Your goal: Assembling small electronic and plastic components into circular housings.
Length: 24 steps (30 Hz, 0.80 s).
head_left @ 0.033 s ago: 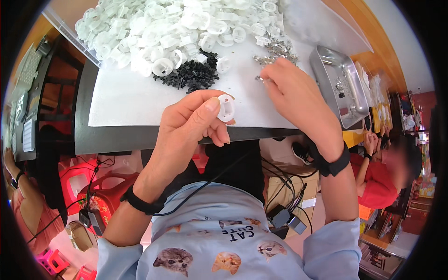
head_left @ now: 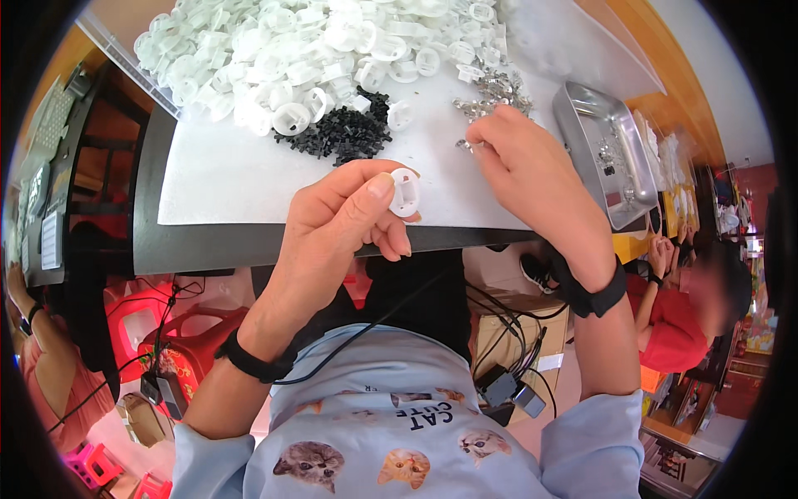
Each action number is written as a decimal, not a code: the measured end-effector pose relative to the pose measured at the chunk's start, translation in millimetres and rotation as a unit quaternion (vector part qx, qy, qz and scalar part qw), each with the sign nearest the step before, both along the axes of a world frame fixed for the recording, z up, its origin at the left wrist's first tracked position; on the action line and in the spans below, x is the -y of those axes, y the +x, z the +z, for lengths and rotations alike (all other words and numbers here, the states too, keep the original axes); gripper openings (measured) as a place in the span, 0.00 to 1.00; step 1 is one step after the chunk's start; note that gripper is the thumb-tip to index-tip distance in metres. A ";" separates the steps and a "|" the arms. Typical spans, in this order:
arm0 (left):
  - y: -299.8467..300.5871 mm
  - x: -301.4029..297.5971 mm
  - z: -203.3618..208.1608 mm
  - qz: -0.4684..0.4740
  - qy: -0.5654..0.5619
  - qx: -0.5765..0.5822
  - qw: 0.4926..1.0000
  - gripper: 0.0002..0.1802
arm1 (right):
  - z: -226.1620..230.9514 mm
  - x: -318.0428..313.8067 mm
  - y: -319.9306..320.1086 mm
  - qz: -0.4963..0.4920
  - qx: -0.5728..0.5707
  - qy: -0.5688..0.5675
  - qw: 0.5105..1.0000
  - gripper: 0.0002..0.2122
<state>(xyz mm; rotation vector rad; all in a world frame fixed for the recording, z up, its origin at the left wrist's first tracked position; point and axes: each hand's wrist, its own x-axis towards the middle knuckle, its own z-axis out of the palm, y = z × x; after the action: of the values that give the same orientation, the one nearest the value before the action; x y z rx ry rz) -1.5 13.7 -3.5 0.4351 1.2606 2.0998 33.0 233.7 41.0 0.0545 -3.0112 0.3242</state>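
Black pile (head_left: 341, 135): made of many small parts, heaped on the white sheet (head_left: 241, 187); landmark for the places below.
Left hand (head_left: 332, 212): pinching a white disc (head_left: 397, 198) between thumb and forefinger, with lower fingers loosely curled; nearer the body than the black pile.
White disc: turned with its opening toward the camera, slightly right of the black pile and nearer the body.
Right hand (head_left: 528, 162): bent down, with thumb and forefinger drawn close together at a small metal bit (head_left: 463, 145); right of the black pile; cannot tell whether gripping or only touching.
Metal heap (head_left: 499, 90): loose and shiny, right of the black pile; partly hidden behind the right hand.
White heap (head_left: 299, 50): large and jumbled, beyond the black pile, crowding its far edge.
Loose white ring (head_left: 399, 116): just right of the black pile.
Metal tray (head_left: 588, 112): holding a few small pieces, well right of the black pile, past the right hand.
Clear plastic bag (head_left: 573, 41): crumpled, beyond the black pile and to the right.
Desk (head_left: 216, 248): dark, showing as a strip nearer the body than the black pile.
Red stools (head_left: 195, 333): on the floor, left of the black pile and nearer the body.
Cardboard box (head_left: 544, 337): right of the black pile and nearer the body, crossed by black cables (head_left: 507, 320).
Person in red (head_left: 665, 328): far right of the black pile.
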 end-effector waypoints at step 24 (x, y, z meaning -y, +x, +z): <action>0.2 -2.5 -1.6 0.010 -0.002 0.006 1.000 0.19 | -1.6 10.1 -2.2 0.110 -0.012 0.053 0.992 0.02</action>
<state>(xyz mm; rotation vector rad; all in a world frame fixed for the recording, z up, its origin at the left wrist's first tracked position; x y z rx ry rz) -1.3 16.2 -5.1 0.4102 1.2669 2.1135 30.8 223.6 39.4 0.3975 -2.9999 0.1801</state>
